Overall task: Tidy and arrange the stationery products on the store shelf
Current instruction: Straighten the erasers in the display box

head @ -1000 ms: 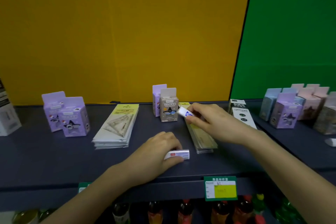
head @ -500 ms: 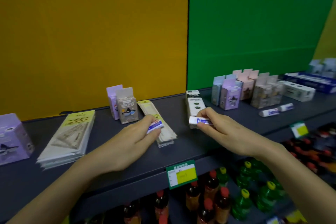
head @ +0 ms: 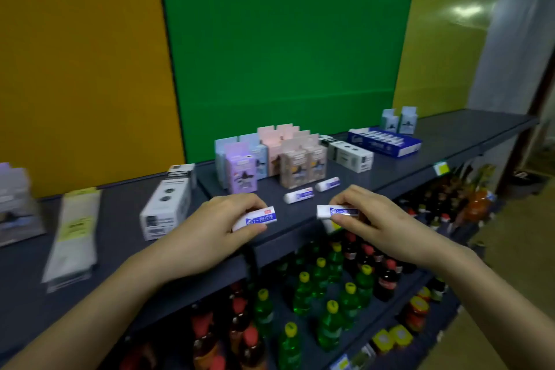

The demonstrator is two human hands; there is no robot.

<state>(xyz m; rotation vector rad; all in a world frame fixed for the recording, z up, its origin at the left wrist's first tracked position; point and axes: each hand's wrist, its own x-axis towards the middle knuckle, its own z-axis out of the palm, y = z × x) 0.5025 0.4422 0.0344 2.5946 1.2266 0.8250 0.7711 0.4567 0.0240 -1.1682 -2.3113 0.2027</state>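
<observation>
Nearest, below the shelf edge: rows of drink bottles (head: 303, 294), not my concern.

At the near edge of the shelf (head: 126, 249), both hands are loaded. Left hand (head: 207, 237): thumb underneath and fingers curled over the top, closed on a white eraser with blue sleeve (head: 257, 217), its right end sticking out. Right hand (head: 381, 225): thumb and fingertips pinched around a second eraser (head: 336, 211), its left end showing. The two erasers sit well apart, both low over the shelf front; I cannot tell whether either touches it.

Handling, my judgement: small, light, rigid enough for a pinch, paper sleeve may slide. I would grip across the long sides, mid-length.

Just beyond, two loose erasers (head: 312, 190) lie flat on the shelf, likely the grouping spot. Farther back stand pastel boxes (head: 270, 156); far right, a blue tray box (head: 386, 141).
</observation>
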